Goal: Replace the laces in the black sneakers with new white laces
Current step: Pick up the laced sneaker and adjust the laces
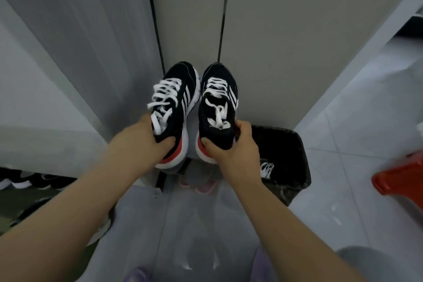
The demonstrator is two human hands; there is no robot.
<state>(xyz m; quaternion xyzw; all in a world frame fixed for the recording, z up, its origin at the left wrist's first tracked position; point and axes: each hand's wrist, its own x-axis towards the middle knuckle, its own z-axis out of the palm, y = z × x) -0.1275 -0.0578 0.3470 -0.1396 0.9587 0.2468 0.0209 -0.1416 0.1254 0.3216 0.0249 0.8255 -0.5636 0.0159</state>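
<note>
Two black sneakers (177,119) up in the air, side by side, both with white laces (163,94). Left sneaker (180,75) gripped at the heel in the curled left hand (146,137), right sneaker (217,71) in the curled right hand (231,144). One black bin (295,144) just beside, more laces (266,169) inside.

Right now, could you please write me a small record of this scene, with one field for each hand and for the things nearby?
left hand: fingers grip the heel of a black sneaker with white stripes; white laces threaded
right hand: grips the heel of the second black sneaker, also white-laced
black lined waste bin: beside the right hand; a white lace bundle inside
red plastic stool: far right
</note>
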